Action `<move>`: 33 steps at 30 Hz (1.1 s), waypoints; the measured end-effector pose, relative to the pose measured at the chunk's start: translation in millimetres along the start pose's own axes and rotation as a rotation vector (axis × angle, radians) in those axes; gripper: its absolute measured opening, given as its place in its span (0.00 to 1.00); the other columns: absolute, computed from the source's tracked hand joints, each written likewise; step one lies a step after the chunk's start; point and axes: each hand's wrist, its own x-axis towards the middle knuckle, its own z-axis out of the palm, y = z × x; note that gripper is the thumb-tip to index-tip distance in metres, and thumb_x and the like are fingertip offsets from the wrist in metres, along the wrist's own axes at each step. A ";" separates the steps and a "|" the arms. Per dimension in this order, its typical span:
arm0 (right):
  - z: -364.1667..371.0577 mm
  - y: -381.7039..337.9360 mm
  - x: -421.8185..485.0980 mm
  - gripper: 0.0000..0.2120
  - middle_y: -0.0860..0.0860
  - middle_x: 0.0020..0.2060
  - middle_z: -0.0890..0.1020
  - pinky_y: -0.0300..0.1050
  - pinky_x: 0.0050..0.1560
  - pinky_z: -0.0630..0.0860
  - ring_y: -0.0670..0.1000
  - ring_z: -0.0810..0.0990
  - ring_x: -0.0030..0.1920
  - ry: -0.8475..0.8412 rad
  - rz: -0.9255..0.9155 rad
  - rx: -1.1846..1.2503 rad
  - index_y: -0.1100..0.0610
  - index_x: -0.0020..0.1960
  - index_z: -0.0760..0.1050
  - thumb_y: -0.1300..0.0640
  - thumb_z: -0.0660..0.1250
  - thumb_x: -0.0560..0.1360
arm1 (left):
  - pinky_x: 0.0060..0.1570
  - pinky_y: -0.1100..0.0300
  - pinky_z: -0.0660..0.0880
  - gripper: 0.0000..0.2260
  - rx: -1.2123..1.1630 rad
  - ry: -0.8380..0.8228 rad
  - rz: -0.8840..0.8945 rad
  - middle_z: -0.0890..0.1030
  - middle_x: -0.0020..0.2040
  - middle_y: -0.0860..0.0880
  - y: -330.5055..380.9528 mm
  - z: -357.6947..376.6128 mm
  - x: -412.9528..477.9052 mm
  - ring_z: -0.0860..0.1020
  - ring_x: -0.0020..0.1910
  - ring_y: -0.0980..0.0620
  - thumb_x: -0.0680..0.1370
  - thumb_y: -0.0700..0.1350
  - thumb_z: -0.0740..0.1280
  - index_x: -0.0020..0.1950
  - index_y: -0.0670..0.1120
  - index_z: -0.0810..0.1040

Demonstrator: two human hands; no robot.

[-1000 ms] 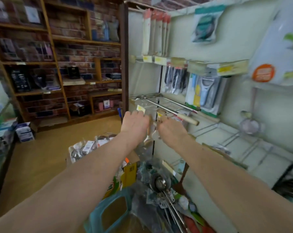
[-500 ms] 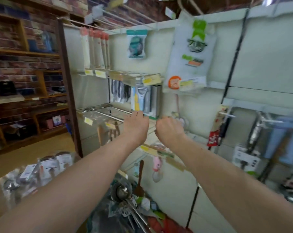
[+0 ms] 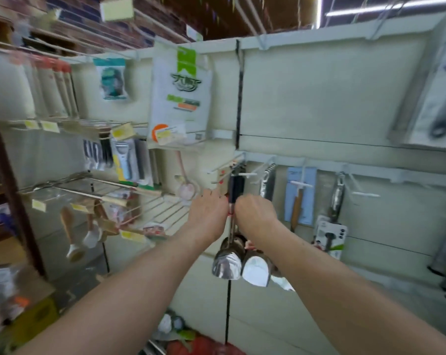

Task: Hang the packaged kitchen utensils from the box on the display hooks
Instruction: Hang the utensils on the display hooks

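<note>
Head view: we note the left hand (image 3: 208,213) and right hand (image 3: 255,217) flanking black-handled steel spatulas (image 3: 227,263) hanging from a white display hook (image 3: 245,174); grasp cannot be told.

White light falls from a long fluorescent ceiling tube (image 3: 365,8) at the upper right, burnt out to a plain streak. The pale cream display wall panel (image 3: 332,98) is bright and evenly lit, with faint, soft shadows. Hard glare whitens the polished steel spatula blades (image 3: 254,271) in the middle. Motion blur smears the whole frame, worst on the yellow paper price tags (image 3: 38,204) at the left edge and the grey carded package (image 3: 437,119) at the right. The panel's top rail (image 3: 319,42) bows with wide-angle distortion
</note>
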 end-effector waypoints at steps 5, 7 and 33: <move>12.2 50.4 -26.6 0.12 0.56 0.60 0.78 0.47 0.53 0.74 0.57 0.77 0.60 -0.063 0.098 0.026 0.60 0.62 0.75 0.59 0.60 0.81 | 0.55 0.54 0.70 0.13 -0.014 -0.009 0.047 0.75 0.60 0.44 57.1 -9.5 4.7 0.72 0.61 0.44 0.77 0.39 0.63 0.62 0.42 0.73; 19.6 70.7 -36.0 0.13 0.56 0.60 0.77 0.47 0.54 0.74 0.57 0.77 0.60 -0.081 0.151 0.013 0.60 0.63 0.74 0.59 0.59 0.80 | 0.56 0.54 0.69 0.14 -0.006 -0.030 0.069 0.75 0.60 0.44 78.1 -8.6 7.5 0.72 0.60 0.44 0.77 0.40 0.64 0.63 0.42 0.72; 56.1 220.1 -48.0 0.16 0.58 0.59 0.75 0.48 0.53 0.73 0.58 0.77 0.58 -0.115 0.501 0.136 0.63 0.64 0.69 0.56 0.61 0.79 | 0.51 0.54 0.73 0.13 -0.401 -0.082 0.207 0.75 0.58 0.45 201.9 15.8 90.0 0.75 0.55 0.45 0.78 0.47 0.65 0.59 0.43 0.73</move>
